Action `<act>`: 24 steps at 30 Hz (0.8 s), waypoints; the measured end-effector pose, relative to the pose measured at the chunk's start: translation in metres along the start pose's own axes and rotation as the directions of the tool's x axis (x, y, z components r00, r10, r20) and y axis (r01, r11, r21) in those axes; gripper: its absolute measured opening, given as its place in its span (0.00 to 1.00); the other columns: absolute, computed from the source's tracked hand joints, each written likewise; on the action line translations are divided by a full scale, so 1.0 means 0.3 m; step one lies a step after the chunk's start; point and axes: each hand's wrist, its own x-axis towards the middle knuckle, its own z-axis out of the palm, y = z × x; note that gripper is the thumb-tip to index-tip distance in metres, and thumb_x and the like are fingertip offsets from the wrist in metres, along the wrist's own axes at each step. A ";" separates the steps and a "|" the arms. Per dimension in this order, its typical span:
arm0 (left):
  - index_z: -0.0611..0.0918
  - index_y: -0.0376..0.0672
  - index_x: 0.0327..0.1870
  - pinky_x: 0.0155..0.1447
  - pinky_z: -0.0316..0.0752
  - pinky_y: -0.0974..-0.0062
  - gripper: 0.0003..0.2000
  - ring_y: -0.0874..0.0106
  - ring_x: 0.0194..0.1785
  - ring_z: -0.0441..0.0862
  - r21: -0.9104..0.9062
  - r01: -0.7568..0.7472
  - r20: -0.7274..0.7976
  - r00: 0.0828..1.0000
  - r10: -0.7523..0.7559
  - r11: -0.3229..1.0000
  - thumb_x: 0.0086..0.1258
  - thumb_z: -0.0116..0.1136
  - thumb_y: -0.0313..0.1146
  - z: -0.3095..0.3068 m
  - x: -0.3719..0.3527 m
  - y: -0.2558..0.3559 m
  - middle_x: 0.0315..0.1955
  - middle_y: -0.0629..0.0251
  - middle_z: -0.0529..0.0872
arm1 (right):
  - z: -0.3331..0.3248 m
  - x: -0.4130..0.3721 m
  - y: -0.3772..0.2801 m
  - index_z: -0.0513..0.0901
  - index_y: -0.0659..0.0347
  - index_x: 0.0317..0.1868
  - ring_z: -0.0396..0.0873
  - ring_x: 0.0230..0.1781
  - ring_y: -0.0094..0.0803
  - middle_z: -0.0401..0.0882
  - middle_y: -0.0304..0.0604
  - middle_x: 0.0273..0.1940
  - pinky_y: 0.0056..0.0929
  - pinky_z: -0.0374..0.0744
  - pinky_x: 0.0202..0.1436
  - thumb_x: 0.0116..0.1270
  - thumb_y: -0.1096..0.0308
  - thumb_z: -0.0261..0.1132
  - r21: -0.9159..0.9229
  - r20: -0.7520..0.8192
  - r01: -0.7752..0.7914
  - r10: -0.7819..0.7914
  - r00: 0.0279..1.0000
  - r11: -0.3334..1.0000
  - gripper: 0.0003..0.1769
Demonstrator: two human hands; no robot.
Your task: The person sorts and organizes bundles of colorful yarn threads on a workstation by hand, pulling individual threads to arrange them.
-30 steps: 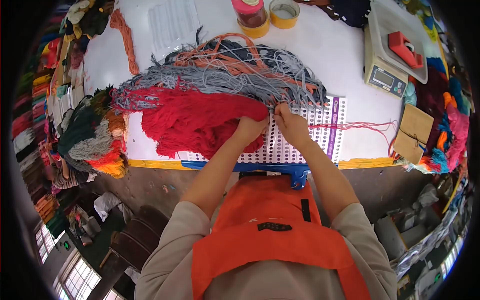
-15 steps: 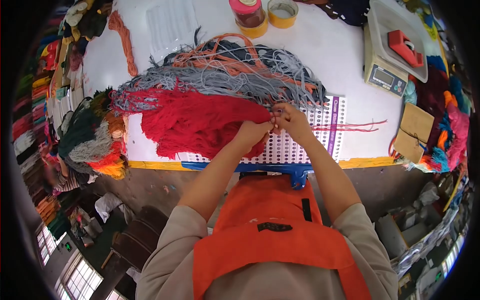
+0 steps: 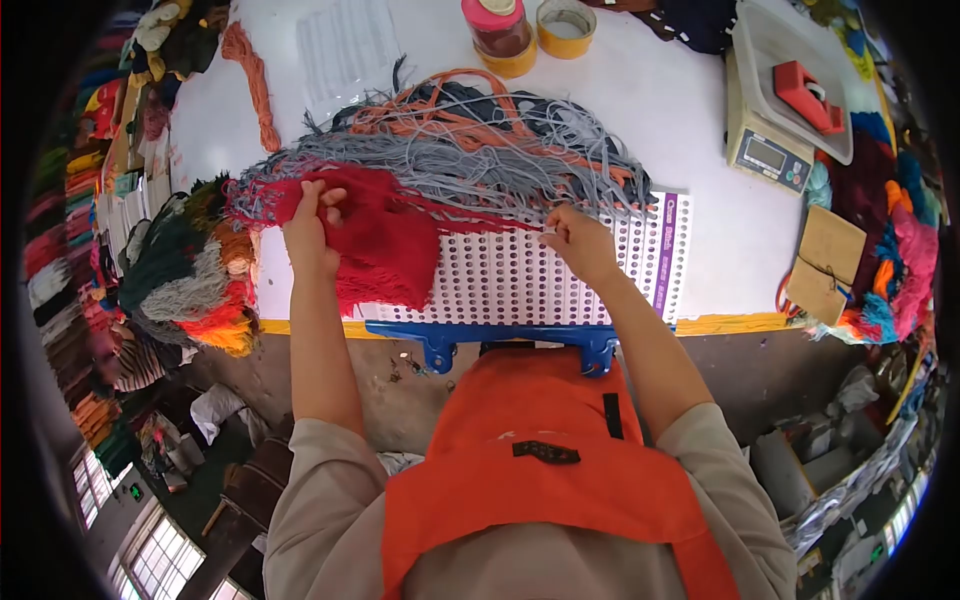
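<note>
A bundle of red yarn (image 3: pixel 390 245) lies across the left part of a white board with rows of holes (image 3: pixel 490 280). My left hand (image 3: pixel 312 225) is at the bundle's left side, its fingers curled into the yarn. Thin red strands stretch from the bundle toward my right hand (image 3: pixel 583 245), whose thumb and fingertips pinch their ends over the board. Behind the red yarn spreads a heap of grey yarn (image 3: pixel 470 155) with orange strands mixed in. A blue clip bar (image 3: pixel 500 333) runs along the board's near edge.
A digital scale (image 3: pixel 768 155) with a tray holding a red tape dispenser (image 3: pixel 808 97) stands at the right. Tape rolls (image 3: pixel 565 25) and a pink-lidded jar (image 3: pixel 495 25) are at the back. An orange skein (image 3: pixel 252 85) lies back left; coloured yarn bundles (image 3: pixel 195 270) edge the table.
My left hand has moved away from my right hand to the left, and the red bundle has shifted left with it, uncovering more of the board. My right hand has stayed nearly in place.
</note>
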 end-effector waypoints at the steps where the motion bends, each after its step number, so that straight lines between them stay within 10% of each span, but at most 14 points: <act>1: 0.81 0.39 0.53 0.28 0.63 0.82 0.17 0.82 0.24 0.68 0.039 0.046 0.096 0.994 -0.050 0.998 0.76 0.57 0.43 0.017 -0.051 0.006 0.32 0.64 0.87 | -0.001 -0.004 -0.005 0.79 0.55 0.42 0.79 0.27 0.34 0.78 0.37 0.26 0.34 0.75 0.33 0.60 0.62 0.73 0.000 0.001 -0.017 0.017 1.000 1.000 0.14; 4: 0.79 0.34 0.57 0.32 0.67 0.81 0.21 0.79 0.31 0.75 0.103 0.165 0.438 0.878 -0.194 0.981 0.76 0.56 0.45 0.117 -0.266 -0.025 0.40 0.59 0.88 | 0.023 -0.022 -0.020 0.80 0.56 0.44 0.79 0.28 0.34 0.79 0.38 0.29 0.34 0.77 0.36 0.61 0.63 0.72 0.022 -0.057 -0.001 0.002 0.998 1.000 0.14; 6: 0.79 0.32 0.58 0.53 0.77 0.72 0.20 0.67 0.54 0.83 -0.052 0.167 0.587 0.803 -0.105 0.985 0.78 0.53 0.42 0.220 -0.387 -0.093 0.51 0.55 0.86 | 0.045 -0.036 -0.049 0.80 0.59 0.45 0.80 0.29 0.32 0.81 0.41 0.33 0.31 0.78 0.39 0.63 0.66 0.70 0.112 -0.161 0.062 -0.044 0.986 0.992 0.13; 10: 0.77 0.32 0.60 0.71 0.69 0.61 0.19 0.64 0.67 0.74 -0.324 0.439 0.748 0.662 -0.058 0.838 0.79 0.49 0.39 0.299 -0.486 -0.160 0.63 0.53 0.78 | -0.074 -0.162 -0.305 0.82 0.60 0.42 0.74 0.28 0.17 0.80 0.33 0.30 0.19 0.72 0.33 0.66 0.73 0.67 0.690 -0.114 0.021 0.080 0.990 0.723 0.05; 17: 0.77 0.32 0.62 0.68 0.68 0.69 0.20 0.68 0.62 0.76 -0.231 0.358 0.794 0.606 -0.037 0.905 0.79 0.49 0.40 0.335 -0.553 -0.129 0.58 0.58 0.81 | -0.127 -0.209 -0.425 0.82 0.62 0.40 0.70 0.27 0.16 0.75 0.31 0.30 0.17 0.69 0.32 0.67 0.74 0.67 0.694 -0.122 0.126 -0.056 0.991 0.709 0.03; 24: 0.79 0.32 0.58 0.61 0.74 0.70 0.19 0.70 0.53 0.80 -0.250 0.388 0.769 0.636 -0.062 0.887 0.78 0.51 0.39 0.337 -0.555 -0.120 0.49 0.60 0.85 | -0.171 -0.221 -0.451 0.76 0.61 0.42 0.66 0.23 0.17 0.81 0.38 0.40 0.17 0.70 0.30 0.75 0.68 0.58 0.924 0.067 -0.079 0.045 0.997 0.374 0.06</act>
